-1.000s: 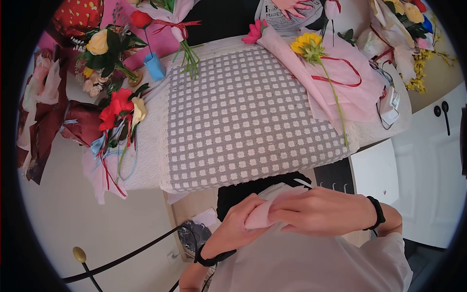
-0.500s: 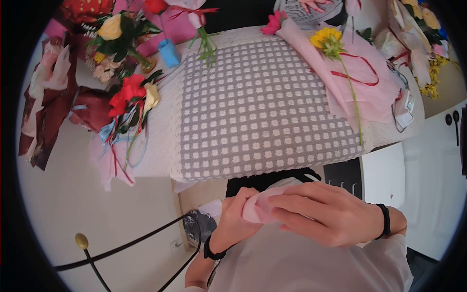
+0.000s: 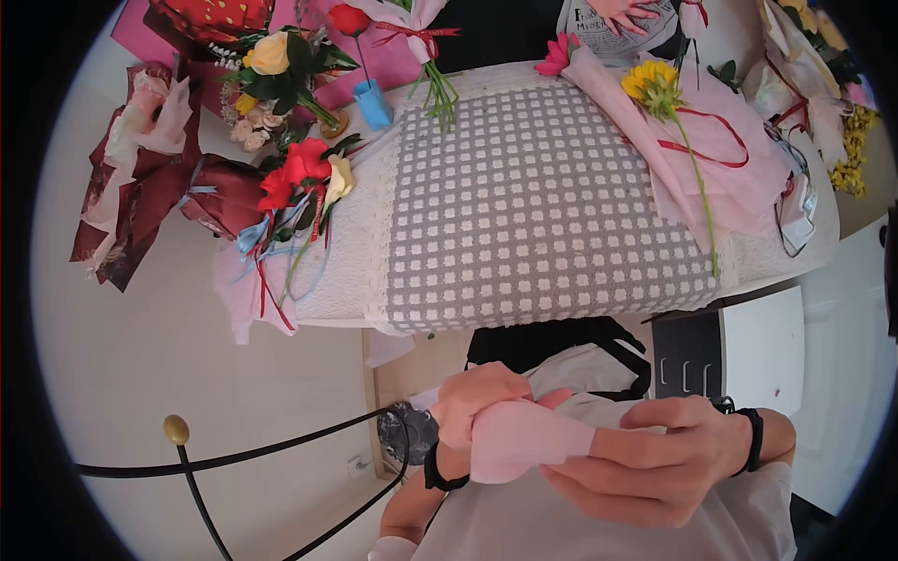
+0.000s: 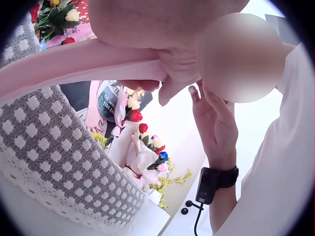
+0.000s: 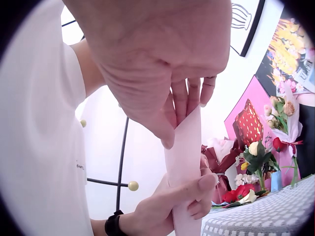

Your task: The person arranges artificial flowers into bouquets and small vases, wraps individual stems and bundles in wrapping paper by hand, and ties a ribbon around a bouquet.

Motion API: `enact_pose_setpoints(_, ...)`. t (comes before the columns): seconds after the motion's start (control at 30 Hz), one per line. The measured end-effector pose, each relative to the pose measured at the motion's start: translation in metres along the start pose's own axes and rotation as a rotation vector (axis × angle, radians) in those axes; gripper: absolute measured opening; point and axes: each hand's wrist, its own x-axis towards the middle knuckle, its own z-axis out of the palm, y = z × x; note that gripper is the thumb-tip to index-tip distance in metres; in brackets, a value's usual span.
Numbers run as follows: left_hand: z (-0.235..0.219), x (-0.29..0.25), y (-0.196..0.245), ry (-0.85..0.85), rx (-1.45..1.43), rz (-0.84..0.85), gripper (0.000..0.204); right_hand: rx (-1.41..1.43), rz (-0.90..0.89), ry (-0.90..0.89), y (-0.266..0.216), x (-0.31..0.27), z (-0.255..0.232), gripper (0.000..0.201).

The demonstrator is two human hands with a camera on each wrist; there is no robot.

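A folded strip of soft pink wrapping paper [image 3: 524,439] is held between the two hands, close in front of the person's pale shirt. My left hand [image 3: 482,402] grips the paper with its fingers curled round it, as the right wrist view confirms. At the paper's upper end, my right hand [image 5: 157,59] pinches the edge between thumb and fingers. In the left wrist view, a long stretch of the strip runs out from my left hand [image 4: 167,29]. Part of the right fingertips is hidden behind the paper.
A grey-and-white checked cloth [image 3: 543,206] covers the table. A yellow sunflower [image 3: 655,86] lies on pink wrapping [image 3: 720,178] at right. Red flowers [image 3: 304,168] and a dark red wrapped bouquet [image 3: 215,196] are at left. Another person's hand [image 3: 622,11] rests beyond the table.
The head view has swung, so the table sits further right. My left hand has turned with the paper, which shows a broader face. My right hand has shifted to the paper's right end.
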Motion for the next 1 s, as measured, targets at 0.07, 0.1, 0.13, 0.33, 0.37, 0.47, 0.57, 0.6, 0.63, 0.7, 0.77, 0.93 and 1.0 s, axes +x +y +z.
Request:
enact_pose_setpoints(0.07,0.004,0.002,0.003,0.020,0.070,0.039,0.070,-0.041,-0.002,-0.001,-0.002,0.000,0.002,0.026)
enact_pose_setpoints(0.1,0.006,0.002,0.004,0.020,0.070,0.040,0.070,-0.042,-0.003,0.000,-0.002,0.001,0.001,0.026)
enact_pose_setpoints(0.13,0.009,0.003,0.004,0.041,0.087,0.051,0.071,-0.045,-0.002,-0.019,-0.001,0.003,0.000,0.027)
enact_pose_setpoints(0.33,0.007,0.004,-0.001,0.066,0.145,0.064,0.071,0.053,0.008,-0.020,0.006,0.002,0.009,0.026)
enact_pose_setpoints(0.37,0.006,0.004,-0.003,0.061,0.160,0.079,0.069,0.099,-0.014,-0.059,0.008,0.003,0.009,0.024)
enact_pose_setpoints(0.47,0.011,0.006,-0.013,0.261,0.139,0.139,0.052,0.142,-0.034,-0.064,0.008,0.003,0.011,0.024)
enact_pose_setpoints(0.57,0.008,0.005,-0.011,0.283,0.168,0.077,0.049,0.178,-0.001,-0.012,0.006,0.003,0.018,0.023)
enact_pose_setpoints(0.6,0.006,0.005,-0.008,0.283,0.169,0.076,0.049,0.179,-0.001,-0.012,0.005,0.003,0.024,0.023)
enact_pose_setpoints(0.63,0.004,0.006,-0.006,0.220,0.228,0.049,0.053,0.218,0.008,0.103,0.004,0.002,0.034,0.012)
enact_pose_setpoints(0.7,0.001,0.007,-0.005,0.154,0.285,0.019,0.058,0.257,0.021,0.218,0.001,0.000,0.040,0.003)
enact_pose_setpoints(0.77,0.000,0.010,-0.008,0.125,0.303,0.043,0.056,0.271,0.067,0.202,0.000,0.001,0.040,0.023)
enact_pose_setpoints(0.93,0.008,0.009,-0.022,0.260,0.308,0.144,0.046,0.163,0.035,0.034,0.004,0.003,0.033,0.020)
enact_pose_setpoints(1.0,0.007,0.008,-0.023,0.252,0.310,0.169,0.046,0.170,0.045,-0.001,0.005,0.004,0.035,0.019)
